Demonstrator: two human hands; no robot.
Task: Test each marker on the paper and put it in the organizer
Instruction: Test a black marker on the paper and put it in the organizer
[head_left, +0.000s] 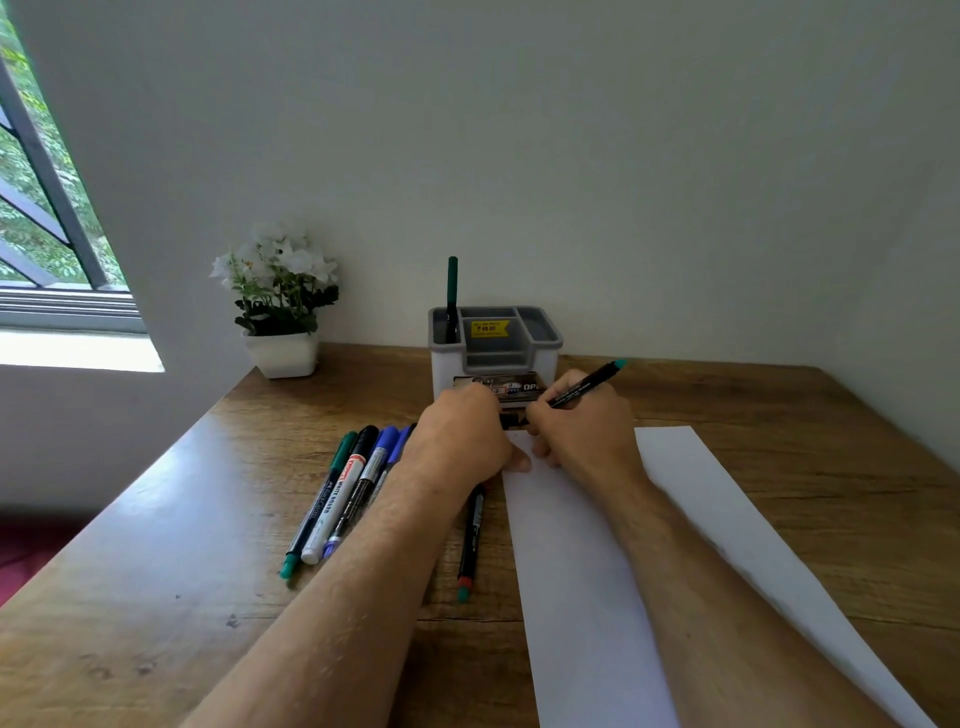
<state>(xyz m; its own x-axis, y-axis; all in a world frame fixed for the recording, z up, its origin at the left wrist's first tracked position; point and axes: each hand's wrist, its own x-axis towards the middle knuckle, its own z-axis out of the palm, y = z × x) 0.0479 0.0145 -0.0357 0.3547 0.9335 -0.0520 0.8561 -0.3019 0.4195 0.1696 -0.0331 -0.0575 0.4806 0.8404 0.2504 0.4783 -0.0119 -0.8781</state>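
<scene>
I have one marker (584, 387) in my right hand (576, 426), fingers curled round its barrel, teal end pointing up and away to the right, tip end down near the top edge of the paper (582, 571). My left hand (462, 436) is curled just beside it, and something dark, probably the cap, shows between the two hands; I cannot tell which hand has it. I see no ink marks on the bare part of the sheet, though my hands cover the top of it.

By my reckoning the job is early. One green marker (452, 291) stands upright in the back-left slot of the organizer (493, 364), so that one looks done. The one in hand is being uncapped or recapped around its test. Left to do: a bunch of markers (343, 493) lying side by side on the desk (156, 597) left of my left forearm, partly hidden by it, and a single black marker (470, 540) between forearm and paper.

A white flower pot (283, 353) sits at the back left corner.
</scene>
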